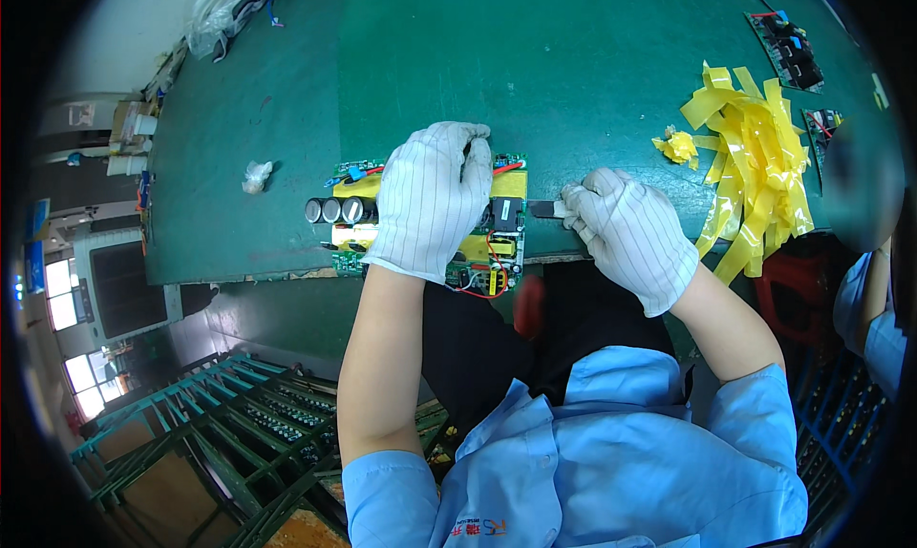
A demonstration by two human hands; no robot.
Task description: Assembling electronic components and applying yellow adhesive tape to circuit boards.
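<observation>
A green circuit board (504, 249) with yellow-taped parts, red wires and several round black capacitors (331, 210) at its left end lies at the table's near edge. My left hand (430, 200), in a white striped glove, lies across the middle of the board, fingers curled over its far side and covering what is under them. My right hand (630, 228), gloved alike, is closed in a pinch on a small dark flat piece (544, 209) with a lighter end. This piece points left at the board's right edge; whether it touches the board I cannot tell.
Yellow tape strips (755, 180) hang over the table edge at right, beside a crumpled yellow wad (680, 147). More boards (788, 52) lie at far right. A white scrap (256, 177) sits on the green table (573, 61). Another person's arm (869, 300) shows at right; green metal racks (220, 433) stand lower left.
</observation>
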